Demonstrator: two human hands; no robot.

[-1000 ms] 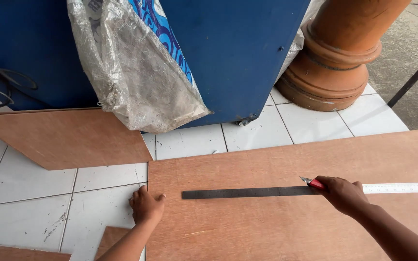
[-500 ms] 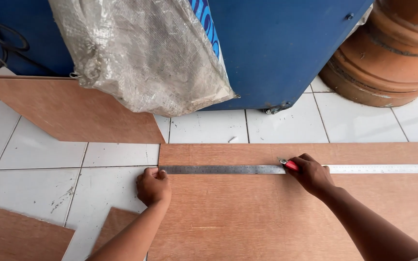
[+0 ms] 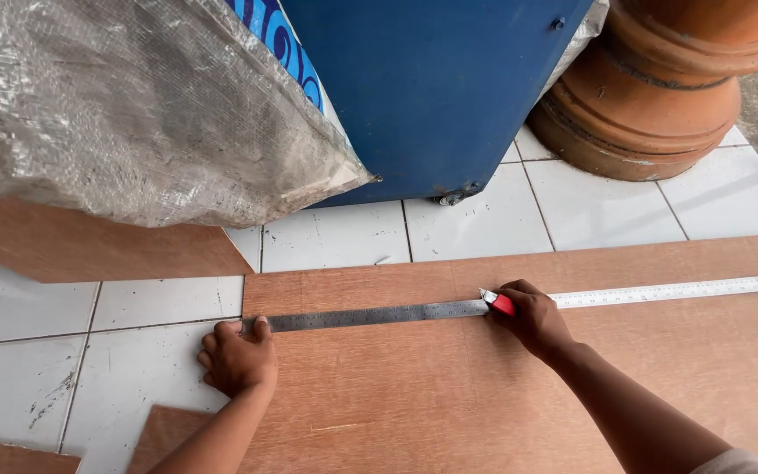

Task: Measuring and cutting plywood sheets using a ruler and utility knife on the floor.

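A long steel ruler (image 3: pixel 379 314) lies across a brown plywood sheet (image 3: pixel 449 395) on the tiled floor. My left hand (image 3: pixel 237 358) presses down on the ruler's left end at the sheet's left edge. My right hand (image 3: pixel 532 316) grips a red utility knife (image 3: pixel 496 302), its blade tip against the ruler's near edge about midway along. The ruler's right part (image 3: pixel 677 290) reaches toward the sheet's right side.
A blue cabinet on castors (image 3: pixel 432 96) stands behind the sheet, with a clear plastic-wrapped bundle (image 3: pixel 125 114) leaning at the left. A terracotta column base (image 3: pixel 651 96) sits at the back right. Other plywood pieces (image 3: pixel 107 246) lie on the white tiles (image 3: pixel 37 386) at left.
The view has come closer and shifted left. My right hand with the knife has drawn leftward along the ruler. My left hand stays at the ruler's left end.
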